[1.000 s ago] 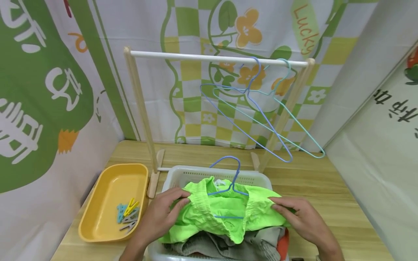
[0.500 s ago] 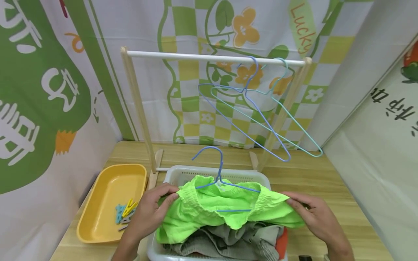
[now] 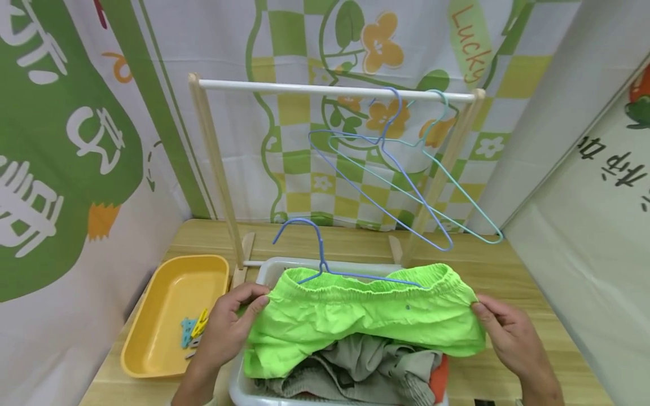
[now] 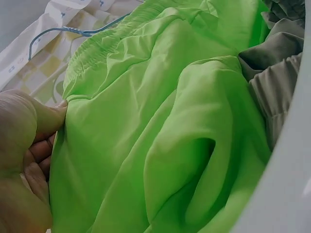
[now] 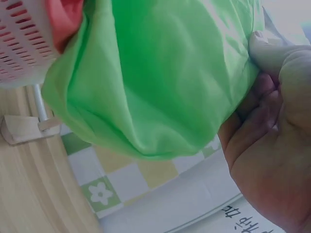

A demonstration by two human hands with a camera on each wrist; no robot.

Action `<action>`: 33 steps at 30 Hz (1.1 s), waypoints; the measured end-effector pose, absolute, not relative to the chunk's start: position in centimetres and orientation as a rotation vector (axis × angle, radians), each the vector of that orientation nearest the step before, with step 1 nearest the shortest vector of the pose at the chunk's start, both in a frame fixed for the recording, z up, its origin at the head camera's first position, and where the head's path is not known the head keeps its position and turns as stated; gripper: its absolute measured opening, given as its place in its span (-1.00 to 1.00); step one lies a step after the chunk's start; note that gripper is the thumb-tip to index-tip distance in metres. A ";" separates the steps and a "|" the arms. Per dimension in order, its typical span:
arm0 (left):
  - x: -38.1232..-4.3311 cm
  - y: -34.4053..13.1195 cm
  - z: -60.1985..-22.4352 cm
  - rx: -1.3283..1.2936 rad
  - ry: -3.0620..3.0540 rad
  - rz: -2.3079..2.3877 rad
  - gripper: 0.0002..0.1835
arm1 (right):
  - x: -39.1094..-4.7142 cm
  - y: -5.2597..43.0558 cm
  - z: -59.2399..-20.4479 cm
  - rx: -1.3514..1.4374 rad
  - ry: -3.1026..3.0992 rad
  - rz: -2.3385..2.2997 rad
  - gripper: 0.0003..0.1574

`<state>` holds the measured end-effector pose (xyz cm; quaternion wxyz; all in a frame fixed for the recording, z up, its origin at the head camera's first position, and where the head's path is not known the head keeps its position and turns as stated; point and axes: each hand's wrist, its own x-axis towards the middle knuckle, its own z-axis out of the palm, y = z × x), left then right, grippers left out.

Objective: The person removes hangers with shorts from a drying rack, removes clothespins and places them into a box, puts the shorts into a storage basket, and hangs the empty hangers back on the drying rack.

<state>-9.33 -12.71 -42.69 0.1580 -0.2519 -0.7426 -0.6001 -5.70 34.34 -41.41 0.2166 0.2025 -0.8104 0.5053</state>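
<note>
Bright green shorts [image 3: 365,316] with an elastic waistband are stretched sideways over the white basket [image 3: 274,270]. My left hand [image 3: 231,321] pinches the waistband's left end, thumb on the near side, as the left wrist view also shows. At the right end my right hand [image 3: 513,338] pinches the other side of the waistband. A blue wire hanger [image 3: 322,248] sits inside the waist opening, its hook sticking up and pointing left; its lower part is hidden behind the front of the shorts. Beneath the shorts, grey clothing [image 3: 376,361] and a red piece [image 3: 439,380] lie in the basket.
Behind the basket stands a rack with a white rail [image 3: 304,88] and wooden posts. From its right part hang a blue hanger [image 3: 406,175] and a mint hanger [image 3: 467,194]. A yellow tray [image 3: 147,321] at the left holds several clothespins [image 3: 188,330].
My hands have moved apart, drawing the waistband wide. Its front edge has risen over the hanger's lower bar, and the hanger's hook has shifted left and up.
</note>
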 end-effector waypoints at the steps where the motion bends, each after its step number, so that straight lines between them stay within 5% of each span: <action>1: -9.3 -12.7 -42.7 -0.715 -2.126 -1.719 -0.77 | -5.7 34.4 -41.4 0.544 -2.254 1.377 -0.57; 11: -9.4 -12.6 -42.7 -0.613 -2.089 -1.823 -0.85 | -6.0 35.2 -40.9 0.464 -2.313 1.238 -0.61; 19: -9.7 -12.9 -41.8 -0.498 -1.805 -2.054 -0.82 | -6.1 35.8 -41.3 0.692 -2.393 1.398 -0.60; 33: -9.4 -12.8 -41.6 -0.736 -2.036 -1.877 -0.75 | -6.6 35.3 -41.0 0.786 -2.208 1.601 -0.59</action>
